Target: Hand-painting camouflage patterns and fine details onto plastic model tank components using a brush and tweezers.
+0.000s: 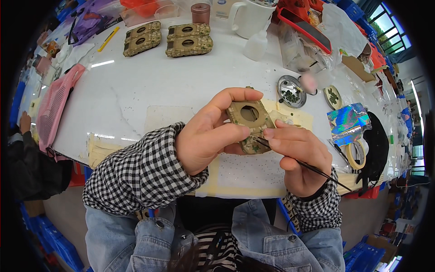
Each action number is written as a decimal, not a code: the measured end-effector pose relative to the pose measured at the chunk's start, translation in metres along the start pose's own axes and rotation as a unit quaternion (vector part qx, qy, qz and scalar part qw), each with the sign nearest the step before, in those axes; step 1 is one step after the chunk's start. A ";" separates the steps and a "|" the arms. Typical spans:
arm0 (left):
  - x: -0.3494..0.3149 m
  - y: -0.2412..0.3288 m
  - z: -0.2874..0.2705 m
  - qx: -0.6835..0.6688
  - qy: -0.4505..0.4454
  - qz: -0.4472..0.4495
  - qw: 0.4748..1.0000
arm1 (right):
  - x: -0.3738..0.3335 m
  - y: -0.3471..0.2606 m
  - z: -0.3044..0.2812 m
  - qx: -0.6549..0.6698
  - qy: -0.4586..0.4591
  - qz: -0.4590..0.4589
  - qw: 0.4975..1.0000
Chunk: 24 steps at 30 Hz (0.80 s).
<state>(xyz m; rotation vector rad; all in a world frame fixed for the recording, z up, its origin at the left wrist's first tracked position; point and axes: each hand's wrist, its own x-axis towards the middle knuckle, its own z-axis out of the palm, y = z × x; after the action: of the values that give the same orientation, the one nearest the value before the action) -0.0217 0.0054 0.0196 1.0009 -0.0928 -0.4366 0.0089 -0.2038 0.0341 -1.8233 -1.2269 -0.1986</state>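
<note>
My left hand grips a camouflage-painted model tank hull tilted above the table, thumb along its near side. A round opening shows in the hull's top. My right hand is closed around dark, slender tweezers, their tips against the hull's near end beside my left thumb. Whether a small part sits between the tips is too fine to make out. Farther right stands a round metal dish of small dark green pieces. Beyond it lies a pale oval dish with more green pieces.
More camouflage hulls stand in rows at the back, near a yellow cutter. A white mug and squeeze bottle are behind. Masking tape, iridescent pouch and black cloth lie right; pink mesh bag left.
</note>
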 end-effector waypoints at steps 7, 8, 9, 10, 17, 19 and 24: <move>0.000 -0.002 0.000 0.009 0.005 0.007 1.000 | 0.001 -0.001 0.000 0.000 0.000 0.003 1.000; 0.001 -0.002 0.000 0.008 0.005 0.008 1.000 | 0.001 -0.001 -0.001 0.000 -0.001 0.004 1.000; 0.001 -0.002 0.000 0.010 0.005 0.007 1.000 | 0.000 -0.001 0.000 0.000 -0.001 0.004 1.000; 0.001 -0.003 0.000 0.011 0.006 0.006 1.000 | 0.000 -0.001 0.000 0.000 0.000 0.004 1.000; 0.002 -0.005 -0.001 0.010 0.005 0.011 1.000 | 0.000 -0.003 -0.002 0.013 0.001 0.009 1.000; 0.000 -0.002 0.000 0.016 0.002 0.004 1.000 | -0.002 -0.002 -0.001 0.042 0.026 0.024 0.999; 0.001 0.000 0.001 -0.015 -0.004 0.003 1.000 | -0.006 0.000 0.001 0.097 0.089 0.043 0.990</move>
<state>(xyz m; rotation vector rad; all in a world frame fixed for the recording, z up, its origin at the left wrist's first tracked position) -0.0212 0.0045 0.0201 0.9695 -0.0955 -0.4352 0.0057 -0.2071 0.0304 -1.6494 -1.0051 -0.1824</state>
